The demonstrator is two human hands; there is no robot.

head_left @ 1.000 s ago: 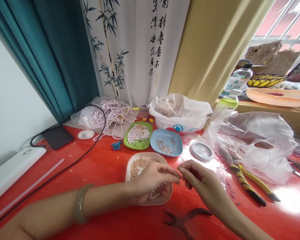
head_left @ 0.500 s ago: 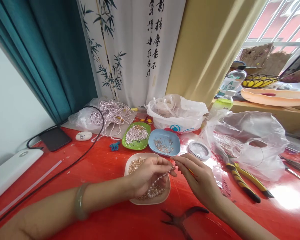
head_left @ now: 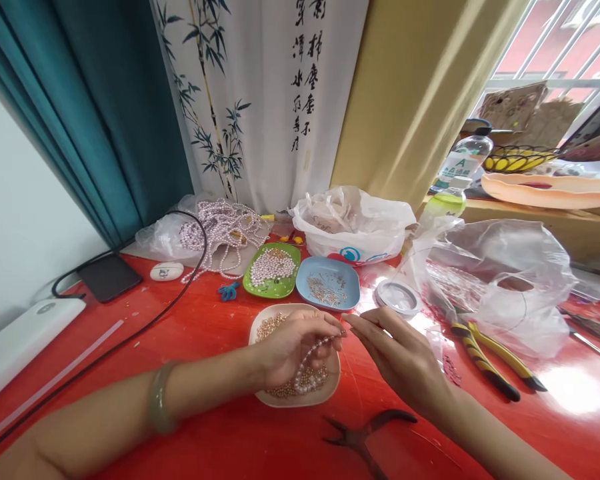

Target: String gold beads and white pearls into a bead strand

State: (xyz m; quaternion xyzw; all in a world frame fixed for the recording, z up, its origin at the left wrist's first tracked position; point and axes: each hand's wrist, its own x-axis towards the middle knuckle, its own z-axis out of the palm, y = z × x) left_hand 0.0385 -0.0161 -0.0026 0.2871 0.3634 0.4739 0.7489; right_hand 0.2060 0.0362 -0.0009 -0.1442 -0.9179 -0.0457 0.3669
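Observation:
My left hand (head_left: 293, 343) hovers over a beige dish (head_left: 275, 399) of small copper and pearl beads, fingers pinched on a short string of pearl beads (head_left: 313, 357) that hangs down into the dish. My right hand (head_left: 397, 357) is just to its right, thumb and forefinger pinched together at the string's upper end, on a thin thread I can barely make out. The fingertips of both hands almost meet above the dish's right edge. A pale green bangle (head_left: 159, 405) sits on my left wrist.
Behind on the red table (head_left: 205, 327) stand a green dish of pearls (head_left: 273, 269), a blue dish (head_left: 329, 283) of tiny parts, a round spool (head_left: 397, 297) and plastic bags. Yellow-handled pliers (head_left: 495, 360) lie right, dark pliers (head_left: 365, 433) near me. A cable, phone and pearl strands lie left.
A strand of threaded pearls now hangs from my left fingers into the dish, where earlier only my fingertips met. Both hands shifted slightly up and left.

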